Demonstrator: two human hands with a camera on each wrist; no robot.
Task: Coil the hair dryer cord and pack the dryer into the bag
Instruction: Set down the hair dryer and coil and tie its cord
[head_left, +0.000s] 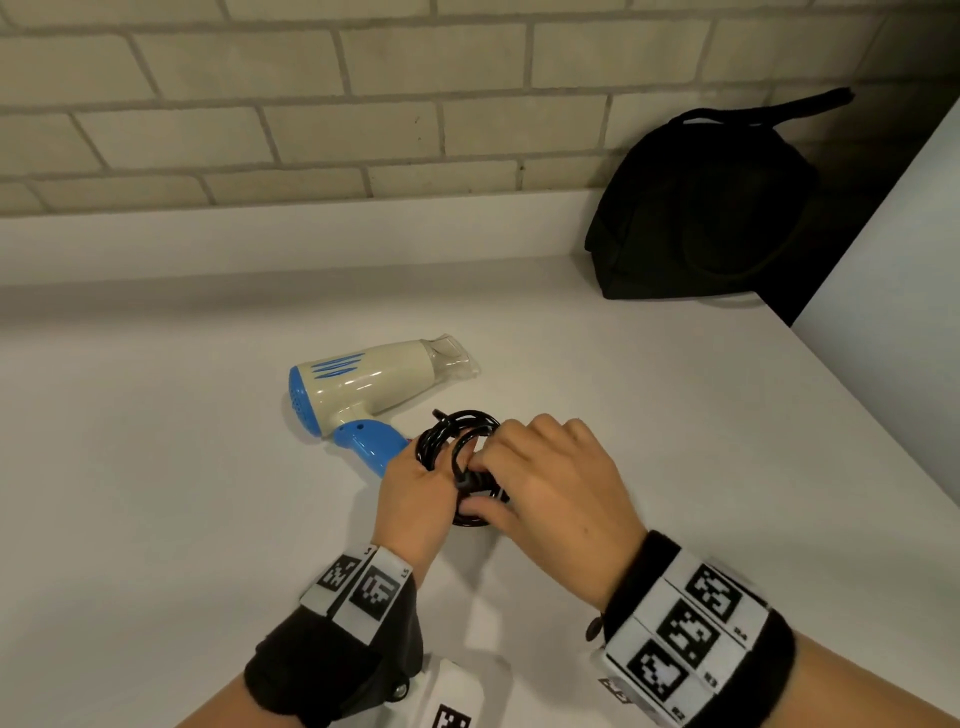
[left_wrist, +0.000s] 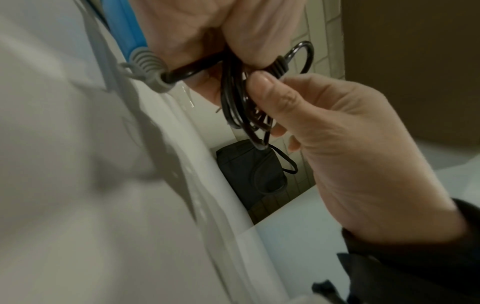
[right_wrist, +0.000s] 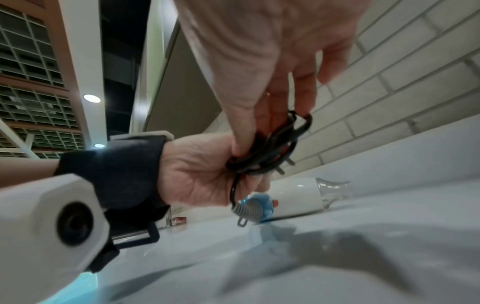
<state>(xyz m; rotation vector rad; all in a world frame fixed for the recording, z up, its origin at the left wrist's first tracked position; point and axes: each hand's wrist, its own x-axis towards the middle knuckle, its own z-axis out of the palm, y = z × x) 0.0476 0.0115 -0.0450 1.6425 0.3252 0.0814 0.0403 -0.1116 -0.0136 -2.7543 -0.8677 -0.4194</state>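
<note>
Fingers (head_left: 493, 441) of right hand (head_left: 550, 483) and left hand (head_left: 415, 493) both clenched round coiled black cord (head_left: 457, 431), just above counter (head_left: 156, 467). Beyond: hair dryer (head_left: 363, 384) lies on its side, long axis left-right, nozzle pointing right. Farthest, black bag (head_left: 701, 208) against brick wall (head_left: 311, 104).

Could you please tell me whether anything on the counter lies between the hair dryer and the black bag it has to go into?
Nothing visible does. The counter between the hair dryer and the black bag is bare.
</note>
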